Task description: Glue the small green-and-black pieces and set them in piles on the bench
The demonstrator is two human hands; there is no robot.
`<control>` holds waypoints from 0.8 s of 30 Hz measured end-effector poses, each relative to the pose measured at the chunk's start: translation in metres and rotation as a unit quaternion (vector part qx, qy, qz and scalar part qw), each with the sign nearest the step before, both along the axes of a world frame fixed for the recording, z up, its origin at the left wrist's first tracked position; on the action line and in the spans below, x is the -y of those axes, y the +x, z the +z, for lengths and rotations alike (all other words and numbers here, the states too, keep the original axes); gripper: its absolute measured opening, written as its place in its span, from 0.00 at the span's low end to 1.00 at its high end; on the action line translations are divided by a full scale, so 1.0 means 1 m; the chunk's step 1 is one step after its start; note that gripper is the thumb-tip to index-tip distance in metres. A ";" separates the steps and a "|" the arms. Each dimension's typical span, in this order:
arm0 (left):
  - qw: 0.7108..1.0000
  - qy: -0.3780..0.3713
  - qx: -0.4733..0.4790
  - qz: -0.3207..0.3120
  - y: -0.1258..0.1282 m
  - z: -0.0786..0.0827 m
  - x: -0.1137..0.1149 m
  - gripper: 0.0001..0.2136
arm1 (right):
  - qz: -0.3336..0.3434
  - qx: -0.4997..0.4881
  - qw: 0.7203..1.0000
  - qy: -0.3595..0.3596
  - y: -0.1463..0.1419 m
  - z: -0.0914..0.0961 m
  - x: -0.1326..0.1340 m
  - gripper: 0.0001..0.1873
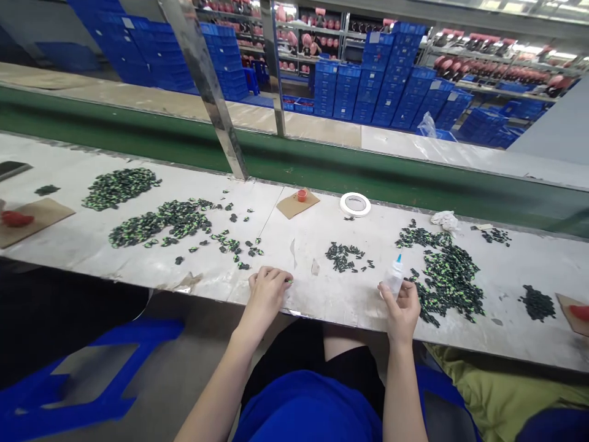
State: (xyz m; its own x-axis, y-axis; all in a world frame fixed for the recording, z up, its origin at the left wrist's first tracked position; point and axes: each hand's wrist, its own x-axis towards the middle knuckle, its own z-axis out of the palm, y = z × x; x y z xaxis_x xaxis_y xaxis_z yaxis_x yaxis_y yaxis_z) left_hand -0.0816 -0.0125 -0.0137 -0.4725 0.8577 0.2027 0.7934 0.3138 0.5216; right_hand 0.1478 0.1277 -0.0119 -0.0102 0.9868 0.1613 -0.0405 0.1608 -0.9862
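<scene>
My left hand rests at the table's near edge, fingers closed on a small black-and-green part, mostly hidden by the fingertips. In my right hand is a translucent squeeze bottle, upright with its blue nozzle pointing up. Just right of the bottle spreads a big pile of black-and-green parts. Between my hands, farther in, lies a small heap of dark pieces. Loose black-and-green parts are scattered beyond my left hand, beside a larger pile.
A roll of white tape and a brown card with a red cap lie toward the back. Crumpled tissue is at the right. A metal post rises behind the table. Blue crates are stacked beyond.
</scene>
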 end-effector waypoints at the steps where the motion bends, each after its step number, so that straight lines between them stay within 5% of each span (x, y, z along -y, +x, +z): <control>1: 1.000 -0.006 0.010 -0.014 0.005 0.002 -0.005 0.09 | 0.001 -0.022 1.000 -0.008 0.002 0.001 0.002 0.20; 7: 0.993 -0.006 0.074 -0.088 0.039 0.001 -0.034 0.09 | 0.030 -0.225 0.971 -0.076 0.004 0.008 0.007 0.15; 12: 0.995 0.001 0.093 -0.041 0.055 -0.001 -0.042 0.06 | 0.030 -0.263 0.959 -0.102 -0.002 0.011 0.009 0.20; 18: 0.988 0.045 0.127 -0.080 0.046 -0.008 -0.029 0.14 | -0.081 -0.081 0.991 -0.076 -0.013 0.000 0.022 0.21; 24: 0.970 0.104 0.197 -0.098 0.043 -0.017 -0.027 0.12 | -0.075 0.098 0.992 0.026 -0.025 -0.006 0.041 0.21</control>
State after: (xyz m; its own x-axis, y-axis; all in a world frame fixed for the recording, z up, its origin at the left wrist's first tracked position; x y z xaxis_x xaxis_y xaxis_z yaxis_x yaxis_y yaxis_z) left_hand -0.0383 0.0142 -0.0310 -0.3795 0.8993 0.2175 0.5538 0.0325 0.8320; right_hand 0.1228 0.0871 -0.0174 0.0989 0.9701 0.2216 0.1800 0.2016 -0.9628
